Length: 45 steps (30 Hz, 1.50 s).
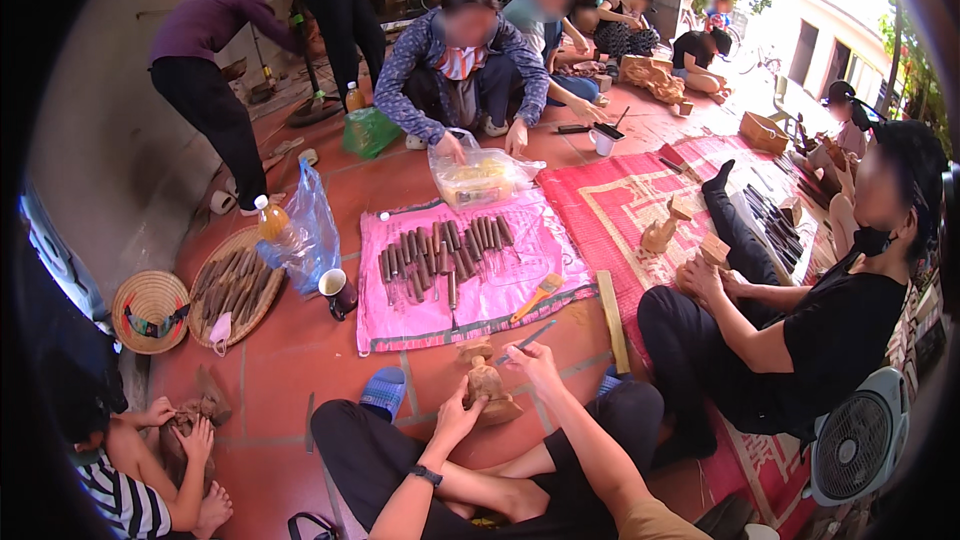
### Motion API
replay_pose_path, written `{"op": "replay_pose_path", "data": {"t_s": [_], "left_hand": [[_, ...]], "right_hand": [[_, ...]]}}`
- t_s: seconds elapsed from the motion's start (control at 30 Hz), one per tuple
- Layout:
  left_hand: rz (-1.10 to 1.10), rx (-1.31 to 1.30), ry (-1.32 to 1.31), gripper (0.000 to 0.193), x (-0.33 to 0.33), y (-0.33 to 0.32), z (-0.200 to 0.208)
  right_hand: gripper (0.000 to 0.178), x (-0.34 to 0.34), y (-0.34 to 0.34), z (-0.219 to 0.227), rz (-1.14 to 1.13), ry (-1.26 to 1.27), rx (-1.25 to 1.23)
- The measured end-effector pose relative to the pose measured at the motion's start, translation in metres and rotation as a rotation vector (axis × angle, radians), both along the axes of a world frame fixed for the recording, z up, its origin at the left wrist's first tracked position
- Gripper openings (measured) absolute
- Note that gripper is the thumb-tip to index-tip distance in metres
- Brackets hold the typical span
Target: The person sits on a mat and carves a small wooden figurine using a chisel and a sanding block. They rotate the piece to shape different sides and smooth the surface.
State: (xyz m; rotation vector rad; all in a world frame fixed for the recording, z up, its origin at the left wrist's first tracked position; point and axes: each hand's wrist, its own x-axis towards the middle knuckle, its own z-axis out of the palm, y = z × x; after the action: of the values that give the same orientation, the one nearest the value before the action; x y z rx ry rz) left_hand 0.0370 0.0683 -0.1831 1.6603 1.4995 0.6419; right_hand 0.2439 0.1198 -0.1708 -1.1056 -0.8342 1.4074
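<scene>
Red tiled floor (275, 380) runs beneath everything, and a red patterned mat (590, 190) stretches across its right side. Left of that mat, a pink cloth (540, 240) lies beyond the person's crossed legs, bearing a cluster of wooden-handled tools (432, 255). Farther left, a round woven tray (252, 320) carries more handled tools. A pale wooden strip (612, 322) lies to the right of the cloth, pointing away from the person.

The wooden carving (485, 383) is near, in front of the person's lap and just short of the cloth — its broad base tilted toward the near right, its flatter top toward the far left. The left hand (460, 415) holds it, fingers curled against its left side. A dark mug (340, 295) stands left of the cloth, and a flat brush (540, 295) lies on the cloth's near right part. The right hand (537, 364) pinches a slim grey tool (535, 335) between thumb and fingers, beside the carving's narrow neck — whether they touch, I cannot tell.
</scene>
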Motion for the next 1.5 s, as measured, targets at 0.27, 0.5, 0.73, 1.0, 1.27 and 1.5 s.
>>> {"op": "replay_pose_path", "data": {"t_s": [0.27, 0.5, 0.73, 1.0, 1.27, 1.5], "left_hand": [[0.012, 0.014, -0.015, 0.077, -0.001, 0.001, -0.009], [0.008, 0.029, -0.02, 0.075, 0.0, 0.002, -0.007], [-0.002, 0.031, -0.001, 0.075, -0.001, 0.002, -0.011], [-0.002, 0.043, 0.007, 0.077, 0.001, 0.002, -0.009], [-0.001, -0.002, -0.014, 0.078, -0.001, 0.001, -0.003], [0.024, 0.039, -0.032, 0.078, -0.001, -0.003, -0.006]], "right_hand": [[0.013, 0.0, 0.0, -0.001, 0.008, -0.006, -0.003], [0.012, 0.0, 0.0, -0.001, -0.005, 0.016, -0.004], [0.012, 0.0, 0.001, -0.002, 0.004, 0.025, -0.003], [0.012, 0.003, 0.002, -0.005, 0.011, 0.023, -0.001], [0.013, 0.0, 0.003, -0.011, 0.001, 0.027, 0.025], [0.013, 0.001, 0.001, -0.006, -0.01, 0.015, 0.016]]}}
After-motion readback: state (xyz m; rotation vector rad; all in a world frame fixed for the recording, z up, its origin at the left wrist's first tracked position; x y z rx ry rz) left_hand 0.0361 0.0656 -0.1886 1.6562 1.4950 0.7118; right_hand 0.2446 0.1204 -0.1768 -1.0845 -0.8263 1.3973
